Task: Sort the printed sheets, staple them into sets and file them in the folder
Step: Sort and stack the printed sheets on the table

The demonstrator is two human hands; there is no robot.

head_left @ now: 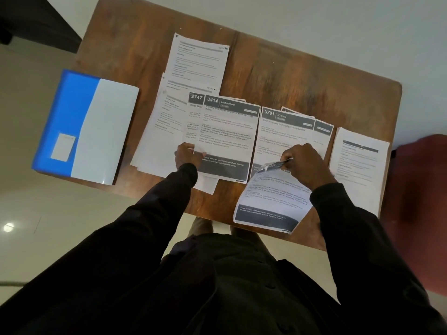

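Observation:
Printed sheets lie in overlapping piles across the wooden table [278, 76]. My left hand [186, 156] pinches the lower left edge of the sheet headed 3414 [227, 136], which lies over the sheet headed 2747 [196, 100]. My right hand [305, 163] grips the top of a loose sheet [272, 201] that curls up and hangs over the near table edge. Under that hand lies the pile headed 3791 [285, 126]. A blue and white folder [89, 126] lies closed at the table's left end. No stapler is in view.
A plain text sheet [199, 59] lies at the back, more sheets [159, 122] left of the 2747 pile, and a separate stack [360, 165] at the right end. A dark red object [420, 209], blurred, stands right of the table. Pale floor surrounds it.

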